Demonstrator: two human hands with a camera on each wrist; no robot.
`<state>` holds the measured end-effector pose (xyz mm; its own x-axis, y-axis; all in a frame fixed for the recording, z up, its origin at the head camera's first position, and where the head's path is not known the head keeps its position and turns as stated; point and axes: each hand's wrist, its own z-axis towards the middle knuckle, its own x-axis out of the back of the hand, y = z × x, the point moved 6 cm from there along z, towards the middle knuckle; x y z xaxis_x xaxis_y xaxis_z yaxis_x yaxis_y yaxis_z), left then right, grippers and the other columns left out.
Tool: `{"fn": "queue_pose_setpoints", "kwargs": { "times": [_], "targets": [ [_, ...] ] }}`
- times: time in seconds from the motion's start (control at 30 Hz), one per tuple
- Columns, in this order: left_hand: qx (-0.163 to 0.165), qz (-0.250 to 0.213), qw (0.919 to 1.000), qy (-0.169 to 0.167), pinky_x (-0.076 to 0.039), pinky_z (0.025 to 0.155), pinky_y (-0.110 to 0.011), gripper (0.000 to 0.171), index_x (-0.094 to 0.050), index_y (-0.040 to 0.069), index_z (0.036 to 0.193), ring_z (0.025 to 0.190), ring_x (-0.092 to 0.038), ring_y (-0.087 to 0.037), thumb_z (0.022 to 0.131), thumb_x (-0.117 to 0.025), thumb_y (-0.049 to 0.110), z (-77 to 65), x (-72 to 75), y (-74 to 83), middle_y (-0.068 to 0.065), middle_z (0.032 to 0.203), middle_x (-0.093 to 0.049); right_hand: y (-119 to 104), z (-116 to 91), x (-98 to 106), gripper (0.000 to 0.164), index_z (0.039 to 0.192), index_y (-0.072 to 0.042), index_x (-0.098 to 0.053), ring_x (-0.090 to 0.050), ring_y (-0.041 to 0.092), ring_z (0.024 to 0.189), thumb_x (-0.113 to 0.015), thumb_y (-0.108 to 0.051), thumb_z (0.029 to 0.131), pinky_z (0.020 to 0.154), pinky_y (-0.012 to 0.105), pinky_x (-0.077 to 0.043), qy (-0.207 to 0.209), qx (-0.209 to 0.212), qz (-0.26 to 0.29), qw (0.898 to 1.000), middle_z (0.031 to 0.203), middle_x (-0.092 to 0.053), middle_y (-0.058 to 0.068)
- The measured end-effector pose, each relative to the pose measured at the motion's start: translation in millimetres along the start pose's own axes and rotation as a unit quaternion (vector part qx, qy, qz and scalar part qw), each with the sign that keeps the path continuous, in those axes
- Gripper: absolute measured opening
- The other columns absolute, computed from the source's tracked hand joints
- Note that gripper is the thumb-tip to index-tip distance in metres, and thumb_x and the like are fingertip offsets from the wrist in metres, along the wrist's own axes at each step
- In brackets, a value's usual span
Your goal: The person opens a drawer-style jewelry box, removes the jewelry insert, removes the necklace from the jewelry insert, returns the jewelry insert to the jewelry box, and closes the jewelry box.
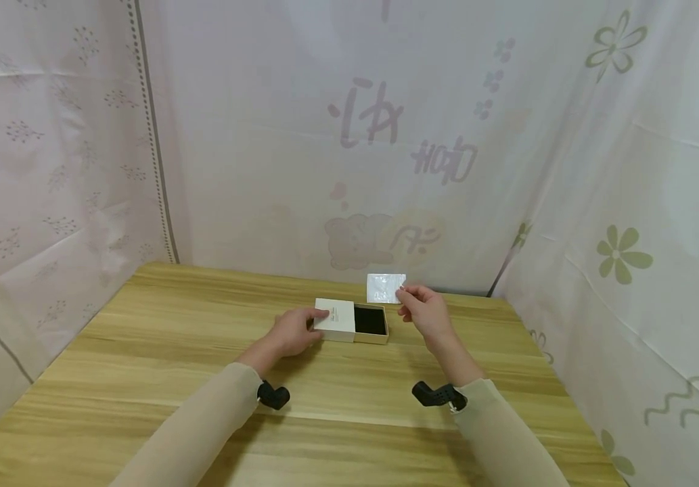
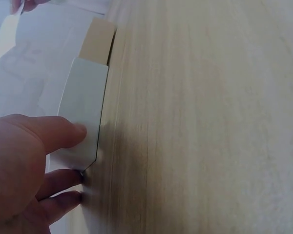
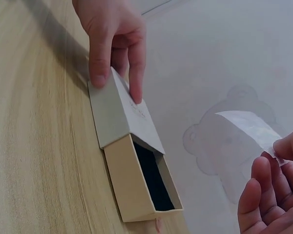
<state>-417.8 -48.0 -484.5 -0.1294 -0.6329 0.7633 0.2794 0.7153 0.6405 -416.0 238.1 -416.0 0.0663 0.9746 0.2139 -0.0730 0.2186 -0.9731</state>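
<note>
A small white cardboard box sleeve (image 1: pixel 337 328) with fine print on top lies on the wooden table. From its right end a cream inner drawer (image 3: pixel 127 178) sticks out, part way open, with a black lining (image 1: pixel 370 320) inside. My left hand (image 1: pixel 291 333) grips the sleeve's left end, thumb on the near side and a finger on top. Up above the drawer, my right hand (image 1: pixel 427 314) pinches a flat, shiny whitish packet (image 1: pixel 384 288) by its corner between thumb and fingertips. Whether anything is in the packet I cannot tell.
The wood-grain table (image 1: pixel 337 439) ends just behind the box at a pale printed curtain (image 1: pixel 264 169). More patterned curtain (image 1: pixel 641 203) hangs along the right and left sides. Black wrist straps (image 1: pixel 440 394) sit on both forearms.
</note>
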Motion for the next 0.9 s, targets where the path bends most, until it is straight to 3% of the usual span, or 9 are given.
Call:
{"fn": "queue_pose_setpoints", "kwargs": {
  "times": [0.2, 0.5, 0.9],
  "targets": [
    [0.0, -0.001, 1.0, -0.005, -0.026, 0.126, -0.076, 0.05, -0.069, 0.02, 0.151, 0.149, -0.058, -0.039, 0.102, -0.077, 0.019, -2.6, 1.7, 1.8, -0.011, 0.157, -0.065, 7.9, 3.6, 1.0, 0.035, 0.13, 0.006, -0.069, -0.066, 0.01, 0.076, -0.069, -0.023, 0.11, 0.069, 0.02, -0.057, -0.001, -0.007, -0.004, 1.0, 0.094, -0.069, 0.001],
    [-0.004, 0.002, 1.0, -0.006, -0.031, 0.123, -0.073, 0.051, -0.068, 0.018, 0.152, 0.148, -0.059, -0.038, 0.102, -0.077, 0.018, -2.9, 0.5, 2.0, -0.011, 0.157, -0.065, 21.8, 7.0, 0.2, 0.037, 0.133, 0.006, -0.07, -0.066, 0.009, 0.074, -0.068, -0.022, 0.11, 0.067, 0.02, -0.056, 0.007, -0.023, -0.014, 1.0, 0.096, -0.071, 0.003],
    [0.003, -0.006, 1.0, -0.007, -0.023, 0.127, -0.078, 0.051, -0.067, 0.02, 0.153, 0.15, -0.057, -0.038, 0.103, -0.077, 0.021, -3.9, 1.0, 1.5, -0.011, 0.159, -0.064, 36.2, 10.6, 0.3, 0.034, 0.127, 0.004, -0.073, -0.067, 0.012, 0.076, -0.068, -0.025, 0.11, 0.066, 0.023, -0.055, 0.017, -0.036, -0.05, 0.998, 0.102, -0.074, 0.011]
  ]
}}
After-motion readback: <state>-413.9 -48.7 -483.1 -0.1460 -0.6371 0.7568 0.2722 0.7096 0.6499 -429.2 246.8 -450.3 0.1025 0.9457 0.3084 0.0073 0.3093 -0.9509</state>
